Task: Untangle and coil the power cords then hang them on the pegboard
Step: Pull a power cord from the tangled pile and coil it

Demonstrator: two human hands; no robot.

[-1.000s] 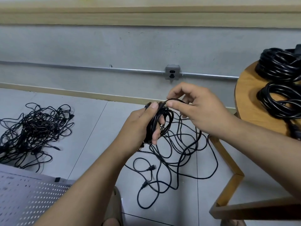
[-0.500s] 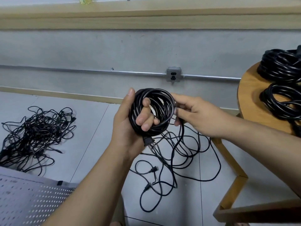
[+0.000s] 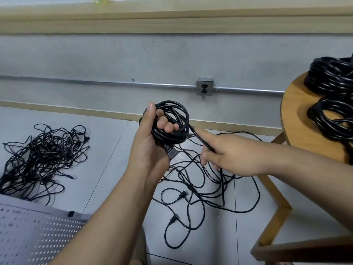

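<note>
left grip (image 3: 152, 148) fingers curled through coiled cord (image 3: 172, 119) frame centre, right grip (image 3: 235, 155) pinching its loose strand (image 3: 199, 137), tangled pile (image 3: 42, 159) on floor (image 3: 114, 150) left

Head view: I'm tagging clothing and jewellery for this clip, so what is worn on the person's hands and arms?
Nothing visible. The left hand and right hand show no gloves, rings or watch. The left forearm and right forearm are bare, with no sleeve within the frame.

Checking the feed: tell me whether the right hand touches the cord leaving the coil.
Touching. Head view: the right hand pinches the cord leaving the coil.
</note>
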